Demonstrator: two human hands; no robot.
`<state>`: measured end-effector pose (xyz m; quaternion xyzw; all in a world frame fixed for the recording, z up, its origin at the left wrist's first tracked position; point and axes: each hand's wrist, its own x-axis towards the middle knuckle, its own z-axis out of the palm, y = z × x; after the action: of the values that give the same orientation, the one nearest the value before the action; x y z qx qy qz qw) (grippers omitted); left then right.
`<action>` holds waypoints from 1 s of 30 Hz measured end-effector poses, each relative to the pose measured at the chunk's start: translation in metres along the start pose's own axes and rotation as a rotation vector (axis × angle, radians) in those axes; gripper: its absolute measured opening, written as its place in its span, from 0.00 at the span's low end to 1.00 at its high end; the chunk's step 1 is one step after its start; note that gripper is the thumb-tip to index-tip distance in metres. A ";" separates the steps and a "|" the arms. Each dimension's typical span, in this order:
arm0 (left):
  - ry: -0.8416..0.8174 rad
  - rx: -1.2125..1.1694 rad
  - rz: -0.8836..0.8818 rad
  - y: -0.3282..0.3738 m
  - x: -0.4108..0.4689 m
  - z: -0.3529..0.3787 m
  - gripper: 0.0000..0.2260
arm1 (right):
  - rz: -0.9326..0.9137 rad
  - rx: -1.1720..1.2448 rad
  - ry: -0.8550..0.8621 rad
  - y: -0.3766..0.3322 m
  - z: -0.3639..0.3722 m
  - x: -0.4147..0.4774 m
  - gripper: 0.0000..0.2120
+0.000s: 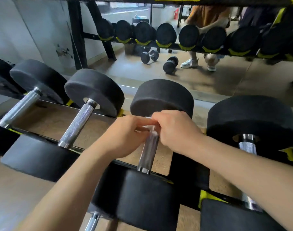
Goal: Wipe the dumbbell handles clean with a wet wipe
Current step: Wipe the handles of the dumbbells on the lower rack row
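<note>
Both hands meet at the far end of the dumbbell handle (148, 152), just under its far black head (162, 97). Fingers of my left hand (125, 134) & right hand (175, 130) are curled, pinching the white wet wipe (149, 126) btw them, wipe bunched vs. the handle's top end. Below my fingers the rest of the handle runs bare to the near head (142, 195). Left of my fingers: 2 more dumbbells (79, 120) on the rack (47, 138); right: another big one (252, 124). Mirror (209, 77) beyond my fingers.

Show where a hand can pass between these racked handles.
Open: between the far-left handle and the knurled handle. Narrower: between knurled handle and the left hand. Crowded: far end of the middle handle, where that hand and the right hand hold the wipe.
</note>
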<state>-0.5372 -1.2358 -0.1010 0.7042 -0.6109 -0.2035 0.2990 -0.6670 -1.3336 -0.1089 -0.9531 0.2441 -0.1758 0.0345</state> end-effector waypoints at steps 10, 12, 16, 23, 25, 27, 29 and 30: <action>-0.031 0.036 -0.115 0.015 -0.037 -0.013 0.13 | 0.053 -0.119 -0.015 0.000 -0.004 -0.014 0.17; 0.046 0.042 -0.192 0.021 -0.056 -0.009 0.12 | 0.012 -0.134 -0.057 -0.005 -0.008 -0.005 0.15; 0.183 0.064 -0.461 0.033 -0.100 0.013 0.20 | -0.059 -0.320 -0.259 -0.016 -0.016 0.017 0.09; 0.105 0.027 -0.717 0.055 -0.114 0.030 0.59 | -0.264 -0.263 -0.637 -0.032 -0.013 0.050 0.10; 0.104 0.009 -0.746 0.055 -0.113 0.030 0.61 | -0.387 -0.241 -0.700 -0.032 -0.014 0.043 0.11; 0.113 0.009 -0.765 0.055 -0.114 0.031 0.62 | -0.513 -0.062 -0.702 -0.032 -0.020 0.026 0.09; 0.108 0.022 -0.782 0.054 -0.114 0.033 0.62 | -0.597 0.057 -0.717 -0.030 -0.019 0.018 0.06; 0.108 0.029 -0.792 0.055 -0.113 0.033 0.62 | -0.590 0.093 -0.711 -0.032 -0.013 0.022 0.06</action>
<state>-0.6192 -1.1342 -0.0977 0.8991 -0.2782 -0.2574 0.2191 -0.6393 -1.3159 -0.0855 -0.9804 -0.0727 0.1486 0.1073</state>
